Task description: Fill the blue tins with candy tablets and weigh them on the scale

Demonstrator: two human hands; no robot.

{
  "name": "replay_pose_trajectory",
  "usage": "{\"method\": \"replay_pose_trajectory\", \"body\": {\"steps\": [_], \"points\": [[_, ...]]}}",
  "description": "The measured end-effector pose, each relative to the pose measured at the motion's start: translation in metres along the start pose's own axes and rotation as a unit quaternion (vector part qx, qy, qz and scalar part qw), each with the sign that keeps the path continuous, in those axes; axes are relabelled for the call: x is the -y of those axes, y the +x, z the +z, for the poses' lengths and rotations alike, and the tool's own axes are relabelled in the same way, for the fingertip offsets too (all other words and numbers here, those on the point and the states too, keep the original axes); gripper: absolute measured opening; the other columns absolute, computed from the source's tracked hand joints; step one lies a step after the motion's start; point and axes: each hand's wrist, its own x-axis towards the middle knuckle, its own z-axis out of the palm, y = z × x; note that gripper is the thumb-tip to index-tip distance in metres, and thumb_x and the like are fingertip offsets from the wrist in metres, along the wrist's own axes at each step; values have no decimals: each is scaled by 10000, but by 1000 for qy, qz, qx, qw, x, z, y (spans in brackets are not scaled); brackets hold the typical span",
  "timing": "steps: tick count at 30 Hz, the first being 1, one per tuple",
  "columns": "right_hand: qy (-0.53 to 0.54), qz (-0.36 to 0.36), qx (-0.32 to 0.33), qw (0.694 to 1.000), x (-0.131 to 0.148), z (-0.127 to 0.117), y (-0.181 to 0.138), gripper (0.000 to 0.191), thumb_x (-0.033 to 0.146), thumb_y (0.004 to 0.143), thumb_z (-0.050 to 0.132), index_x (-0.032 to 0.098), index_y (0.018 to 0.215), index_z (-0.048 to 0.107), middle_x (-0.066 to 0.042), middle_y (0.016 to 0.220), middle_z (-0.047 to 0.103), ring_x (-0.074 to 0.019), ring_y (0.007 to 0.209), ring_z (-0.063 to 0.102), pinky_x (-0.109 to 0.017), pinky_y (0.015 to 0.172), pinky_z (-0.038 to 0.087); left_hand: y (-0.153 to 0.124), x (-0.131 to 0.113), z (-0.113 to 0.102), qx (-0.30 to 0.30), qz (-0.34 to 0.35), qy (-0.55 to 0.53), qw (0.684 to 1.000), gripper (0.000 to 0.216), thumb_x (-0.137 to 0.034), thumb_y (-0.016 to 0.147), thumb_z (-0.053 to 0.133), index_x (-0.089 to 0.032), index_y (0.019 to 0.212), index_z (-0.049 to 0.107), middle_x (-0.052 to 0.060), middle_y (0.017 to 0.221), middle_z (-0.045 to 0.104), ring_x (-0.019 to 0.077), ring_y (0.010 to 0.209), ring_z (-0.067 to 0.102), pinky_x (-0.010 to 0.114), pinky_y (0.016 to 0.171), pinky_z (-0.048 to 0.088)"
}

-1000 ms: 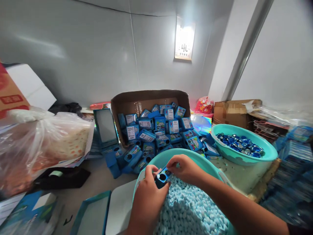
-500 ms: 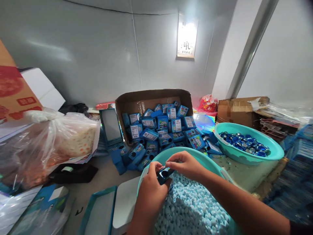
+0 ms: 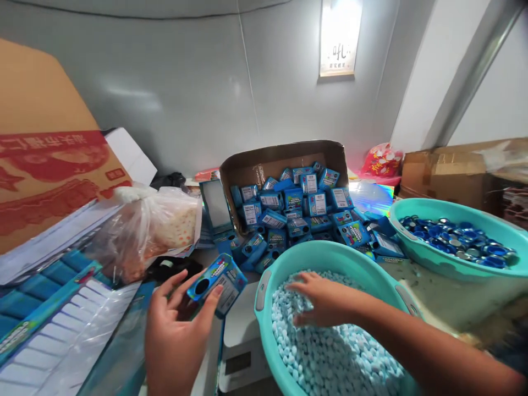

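My left hand [image 3: 177,330] grips a small blue printed candy box [image 3: 225,286] between thumb and fingers. The box is tilted, and a round dark hole shows in its near end. To the right, my right hand [image 3: 322,300] reaches into a turquoise tub [image 3: 330,250], its fingers apart just over the pale blue candies [image 3: 305,357]. Whether the fingertips touch the candies I cannot tell. Between the left hand and the tub sits a white device with a small dark window, like a scale [image 3: 243,330].
Behind the tub, a tipped cardboard carton [image 3: 284,151] spills many similar blue boxes [image 3: 317,203]. A second turquoise tub [image 3: 416,242] at right holds shiny blue caps [image 3: 462,236]. At left are a tied plastic bag [image 3: 144,220], a large orange carton [image 3: 49,176] and a tray of blue boxes [image 3: 58,286].
My left hand has carried the box left, out from over the tub. My right hand has let go of it and lowered toward the candies. The view has turned left.
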Motion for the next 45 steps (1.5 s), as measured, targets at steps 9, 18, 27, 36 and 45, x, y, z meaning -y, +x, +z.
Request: {"method": "replay_pose_trajectory", "body": {"steps": [9, 18, 27, 36, 45], "points": [[1, -6, 79, 997, 1, -3, -1, 773, 474, 301, 936, 293, 1032, 761, -41, 966, 695, -210, 719, 643, -277, 632, 484, 16, 52, 6, 333, -69, 83, 937, 649, -437, 707, 773, -205, 1270, 550, 155, 1354, 610, 298, 1225, 602, 497, 1083, 441], [29, -9, 25, 999, -4, 3, 8, 334, 153, 444, 858, 294, 742, 802, 35, 585, 675, -121, 462, 491, -255, 476, 310, 24, 54, -17, 12, 7, -258, 966, 217, -346, 743, 772, -233, 922, 723, -20, 811, 755, 179, 822, 713, 340, 859, 581], [-22, 23, 4, 999, -11, -7, 11, 226, 201, 590, 829, 257, 808, 802, 16, 641, 689, -149, 549, 553, -260, 505, 311, 21, 53, -10, -18, -47, -290, 956, 256, -375, 695, 786, -210, 885, 738, -18, 703, 737, 154, 712, 696, 313, 773, 573], [-74, 14, -3, 997, -7, -14, 4, 356, 62, 593, 818, 243, 899, 803, -11, 793, 758, -168, 658, 630, -243, 587, 384, 17, 54, -6, 14, -66, -221, 973, 325, -405, 708, 787, -175, 929, 722, 4, 785, 731, 131, 786, 670, 276, 817, 517], [-61, -21, -61, 996, -7, -15, 8, 238, 85, 728, 717, 217, 906, 804, -47, 900, 786, -215, 802, 684, -287, 708, 428, 13, 58, 0, 75, -29, -131, 988, 361, -450, 776, 722, -165, 998, 707, 40, 868, 735, 172, 856, 672, 305, 838, 496]]}}
